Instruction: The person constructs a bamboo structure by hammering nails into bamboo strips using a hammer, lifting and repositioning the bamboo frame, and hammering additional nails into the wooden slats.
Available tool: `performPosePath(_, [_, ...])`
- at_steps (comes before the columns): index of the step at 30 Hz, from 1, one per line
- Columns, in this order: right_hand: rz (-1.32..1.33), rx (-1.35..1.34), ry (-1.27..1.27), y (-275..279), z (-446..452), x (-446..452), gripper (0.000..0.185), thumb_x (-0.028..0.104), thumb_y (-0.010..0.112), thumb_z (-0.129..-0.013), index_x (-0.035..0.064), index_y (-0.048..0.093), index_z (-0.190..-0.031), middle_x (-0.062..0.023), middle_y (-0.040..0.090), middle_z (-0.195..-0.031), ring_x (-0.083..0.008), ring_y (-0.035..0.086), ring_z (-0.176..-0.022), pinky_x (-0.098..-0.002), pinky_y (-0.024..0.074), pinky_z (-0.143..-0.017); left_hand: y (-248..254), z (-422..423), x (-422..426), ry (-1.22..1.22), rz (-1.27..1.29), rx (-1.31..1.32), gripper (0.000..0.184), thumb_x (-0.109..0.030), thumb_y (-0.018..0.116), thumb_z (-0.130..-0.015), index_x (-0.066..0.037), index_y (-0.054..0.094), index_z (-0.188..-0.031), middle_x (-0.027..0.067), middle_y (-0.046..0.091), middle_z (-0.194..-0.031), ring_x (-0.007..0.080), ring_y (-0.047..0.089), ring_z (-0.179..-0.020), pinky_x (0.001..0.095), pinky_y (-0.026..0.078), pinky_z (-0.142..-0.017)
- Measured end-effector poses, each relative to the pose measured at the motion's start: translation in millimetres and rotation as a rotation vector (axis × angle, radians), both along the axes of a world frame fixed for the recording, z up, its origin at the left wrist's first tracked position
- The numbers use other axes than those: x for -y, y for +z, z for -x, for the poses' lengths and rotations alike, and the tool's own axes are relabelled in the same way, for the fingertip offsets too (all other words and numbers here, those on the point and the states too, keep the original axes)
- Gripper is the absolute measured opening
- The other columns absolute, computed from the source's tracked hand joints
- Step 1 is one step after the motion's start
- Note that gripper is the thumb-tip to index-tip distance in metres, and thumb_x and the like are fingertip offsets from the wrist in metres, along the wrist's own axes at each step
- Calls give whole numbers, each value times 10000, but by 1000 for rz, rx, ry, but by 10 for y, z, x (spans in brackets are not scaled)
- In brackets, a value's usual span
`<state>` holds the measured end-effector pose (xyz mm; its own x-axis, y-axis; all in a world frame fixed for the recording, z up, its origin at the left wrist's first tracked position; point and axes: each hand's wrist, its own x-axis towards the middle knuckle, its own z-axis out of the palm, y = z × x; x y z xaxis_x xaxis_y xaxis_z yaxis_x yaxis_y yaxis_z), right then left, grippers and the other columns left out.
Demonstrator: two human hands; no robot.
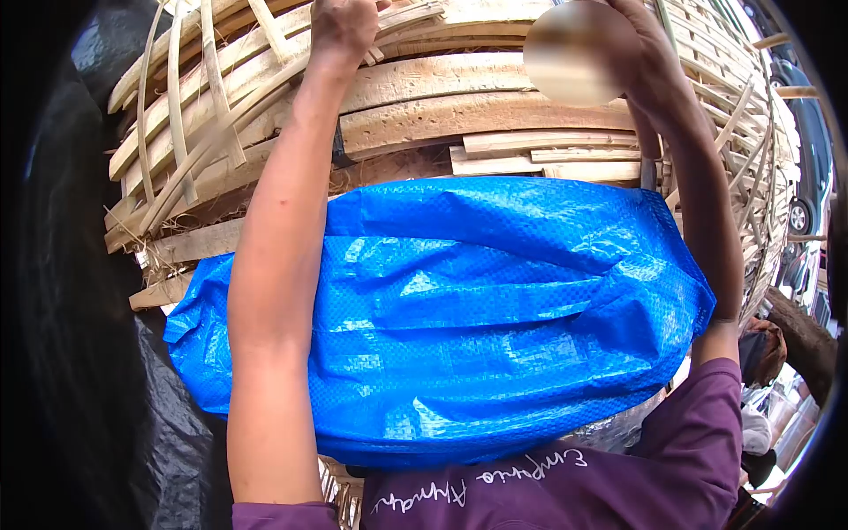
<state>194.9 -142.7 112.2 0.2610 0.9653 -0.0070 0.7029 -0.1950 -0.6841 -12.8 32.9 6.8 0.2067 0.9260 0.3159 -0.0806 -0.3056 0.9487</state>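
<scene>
Pale strips (413,16) near left hand (344,28), right hand (643,44) and blue plastic (477,309)

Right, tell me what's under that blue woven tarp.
Wooden planks show beyond its far edge, and black plastic sheeting beside its left end. Whatever lies directly beneath the blue woven tarp is covered and cannot be seen.

The person wears a dark purple, short-sleeved fabric shirt (548,499) with white cursive lettering (481,478) across it. Both forearms are bare; the left forearm (284,190) has a small spot. The left hand (344,28) and right hand (647,64) are also bare.
</scene>
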Motion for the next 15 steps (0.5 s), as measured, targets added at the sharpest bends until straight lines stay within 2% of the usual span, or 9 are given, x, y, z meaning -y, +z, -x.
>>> performPosePath(2, [-299,-559,66,262,134,37,266,299,439,-1033,95,559,-1154,92,408,-611,12,346,-450,-152,273,-374,-22,5,-34,-9,-8,1,316,-2,312,-807,-3,495,-1064,122,592,-881,191,586,-795,312,525,-725])
performPosePath(5, [-336,132,111,-485,-113,-137,352,336,455,-1004,13,560,-914,-119,586,-626,-219,569,-538,-427,426,-507,-65,-1,-59,-40,-9,36,323,1,312,-809,-4,487,-1079,123,589,-883,192,584,-795,312,525,-736])
performPosePath(6, [-285,8,63,-461,227,-28,359,343,455,-1003,11,555,-909,-127,580,-627,-228,570,-550,-443,424,-522,-60,1,-43,-49,-23,34,323,-1,311,-810,-6,483,-1083,121,589,-884,192,583,-797,312,524,-737])
performPosePath(8, [107,349,181,-527,189,-47,390,372,458,-999,10,564,-901,-155,577,-639,-235,556,-570,-458,425,-563,-1,13,31,-63,-40,22,323,-3,311,-811,-8,479,-1086,119,590,-886,191,583,-798,313,523,-738])
performPosePath(9, [49,334,195,-415,114,-90,379,384,466,-1007,35,545,-883,-2,466,-621,-126,447,-537,-306,355,-480,77,-11,64,-26,-25,7,320,-5,308,-816,-9,478,-1087,115,591,-884,189,583,-804,315,524,-737])
performPosePath(10, [51,161,170,-191,151,-97,362,311,442,-1009,4,572,-868,-126,588,-636,-249,558,-563,-454,420,-547,93,-1,98,12,2,-14,318,-8,305,-820,-10,477,-1087,111,593,-881,187,583,-810,318,525,-736])
performPosePath(12, [11,-237,-75,259,339,-108,259,327,443,-1028,108,568,-1087,89,402,-597,6,326,-425,-164,264,-354,18,6,32,2,8,-21,315,-10,304,-826,-11,475,-1090,109,594,-882,188,583,-816,321,523,-743])
performPosePath(14, [-295,-460,-16,309,285,-84,270,339,440,-1028,100,561,-999,77,413,-607,-9,351,-440,-174,290,-366,-9,14,-24,-6,-2,-18,312,-13,302,-832,-12,474,-1092,107,596,-883,188,583,-823,323,522,-750])
performPosePath(15, [-513,117,169,-234,-72,-276,312,326,436,-1022,60,569,-926,-12,489,-602,-121,419,-445,-292,344,-410,-19,15,-43,-16,21,-3,311,-13,303,-835,-13,474,-1094,109,597,-886,192,584,-827,325,520,-760])
